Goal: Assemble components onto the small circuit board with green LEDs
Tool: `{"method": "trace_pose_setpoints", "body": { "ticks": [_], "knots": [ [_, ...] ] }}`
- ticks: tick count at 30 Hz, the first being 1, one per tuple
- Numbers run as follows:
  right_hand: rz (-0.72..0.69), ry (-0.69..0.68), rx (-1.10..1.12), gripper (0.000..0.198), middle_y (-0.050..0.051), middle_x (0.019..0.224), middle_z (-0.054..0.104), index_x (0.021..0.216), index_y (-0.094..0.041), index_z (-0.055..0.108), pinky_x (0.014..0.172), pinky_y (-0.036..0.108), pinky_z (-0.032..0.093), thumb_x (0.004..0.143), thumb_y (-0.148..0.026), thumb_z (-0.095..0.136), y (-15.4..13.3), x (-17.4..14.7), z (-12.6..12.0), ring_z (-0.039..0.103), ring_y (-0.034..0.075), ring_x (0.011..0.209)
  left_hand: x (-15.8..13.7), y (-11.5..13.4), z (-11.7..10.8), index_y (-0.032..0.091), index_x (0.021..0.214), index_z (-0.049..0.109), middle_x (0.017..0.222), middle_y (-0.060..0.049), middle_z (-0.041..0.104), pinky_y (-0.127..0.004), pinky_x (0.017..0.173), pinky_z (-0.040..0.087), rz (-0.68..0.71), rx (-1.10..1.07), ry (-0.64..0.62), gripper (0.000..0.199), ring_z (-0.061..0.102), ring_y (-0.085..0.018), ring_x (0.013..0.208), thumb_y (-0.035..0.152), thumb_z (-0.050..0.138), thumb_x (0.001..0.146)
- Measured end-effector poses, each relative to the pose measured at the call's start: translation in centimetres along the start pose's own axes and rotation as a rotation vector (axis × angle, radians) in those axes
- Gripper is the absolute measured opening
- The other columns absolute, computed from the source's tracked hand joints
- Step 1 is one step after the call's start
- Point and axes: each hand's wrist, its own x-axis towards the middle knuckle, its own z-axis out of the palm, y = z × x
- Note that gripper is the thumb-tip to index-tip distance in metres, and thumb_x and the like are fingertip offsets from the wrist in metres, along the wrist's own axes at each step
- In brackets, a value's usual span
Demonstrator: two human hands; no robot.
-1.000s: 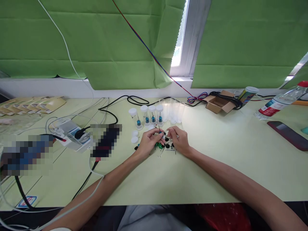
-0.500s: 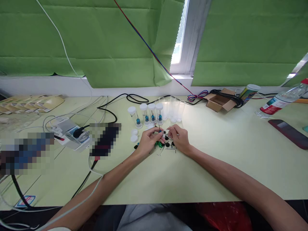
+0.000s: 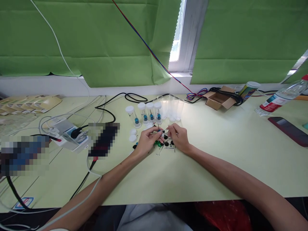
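My left hand [image 3: 146, 141] is closed, its thumb and fingers pinching a small blue piece with a thin upright metal rod [image 3: 158, 125]. Just to the right, my right hand [image 3: 179, 137] is closed too, fingertips drawn together; what they hold is too small to make out. Between and below the hands lie green pieces [image 3: 158, 144], small black round parts [image 3: 166, 144] and a bent thin metal rod [image 3: 158, 151]. Behind the left hand stand several clear white-capped tubes [image 3: 143, 115], with blue pieces and rods inside. Loose white caps [image 3: 132, 138] lie left of it.
Clear tubes without blue pieces [image 3: 172, 110] stand behind the right hand. Further right are an opened cardboard box [image 3: 218, 100], a water bottle [image 3: 276, 102] and a dark phone [image 3: 287, 130]. A power strip [image 3: 68, 134] and cables lie at the left.
The view has shifted slightly, so the table things appear a little further left. Both hands keep nearly the same pose, and the left still holds the blue piece with its rod.
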Motion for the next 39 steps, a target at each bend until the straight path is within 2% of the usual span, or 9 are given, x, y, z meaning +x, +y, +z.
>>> {"method": "trace_pose_setpoints", "body": {
  "ticks": [6,15,22,28,35,39],
  "knots": [
    [-0.036,0.005,0.010,0.030,-0.002,0.057,0.058,0.074,-0.018,0.061,0.053,0.021,0.043,0.097,-0.028,0.045,-0.22,-0.05,-0.07,0.051,0.010,0.049,0.14,-0.09,0.14,0.013,0.095,0.067,0.081,-0.003,0.064,-0.028,0.056,0.056,0.014,-0.036,0.026,0.027,0.064,-0.014,0.059,0.037,0.069,0.082],
    [-0.094,-0.026,0.049,0.022,-0.001,0.064,0.060,0.081,-0.018,0.063,0.057,0.023,0.046,0.096,-0.022,0.048,-0.48,0.01,-0.14,0.054,0.011,0.055,0.15,0.19,0.13,0.013,0.097,0.069,0.076,-0.003,0.063,-0.026,0.053,0.053,-0.022,-0.056,0.032,0.030,0.063,-0.013,0.057,0.039,0.069,0.083],
    [-0.243,-0.048,-0.050,0.024,0.003,0.072,0.063,0.089,-0.019,0.066,0.060,0.026,0.047,0.099,-0.019,0.044,0.19,-0.22,-0.03,0.055,0.013,0.060,0.25,0.12,-0.06,0.013,0.092,0.070,0.065,-0.002,0.061,-0.022,0.045,0.048,-0.070,-0.083,0.067,0.031,0.061,-0.012,0.052,0.041,0.072,0.080],
    [-0.360,-0.050,-0.040,0.024,0.005,0.080,0.066,0.097,-0.019,0.069,0.063,0.025,0.049,0.098,-0.014,0.045,0.38,-0.31,0.09,0.061,0.014,0.071,0.29,0.26,-0.08,0.012,0.089,0.070,0.071,-0.001,0.060,-0.022,0.045,0.049,-0.075,-0.130,0.085,0.031,0.062,-0.012,0.052,0.041,0.073,0.078],
    [-0.292,-0.048,-0.035,0.022,0.007,0.089,0.071,0.101,-0.021,0.069,0.071,0.029,0.053,0.098,-0.021,0.048,-0.27,-0.19,0.05,0.065,0.016,0.076,0.26,0.51,0.12,0.013,0.089,0.069,0.073,-0.001,0.060,-0.023,0.047,0.051,-0.057,-0.126,0.081,0.030,0.063,-0.012,0.055,0.040,0.074,0.078],
    [-0.255,-0.028,-0.043,0.024,0.006,0.082,0.070,0.102,-0.020,0.069,0.070,0.029,0.053,0.099,-0.022,0.045,-0.48,-0.16,-0.04,0.065,0.016,0.072,0.23,0.38,0.14,0.013,0.088,0.069,0.073,-0.001,0.060,-0.024,0.050,0.052,-0.046,-0.088,0.055,0.030,0.064,-0.013,0.057,0.040,0.074,0.077]
  ]
}}
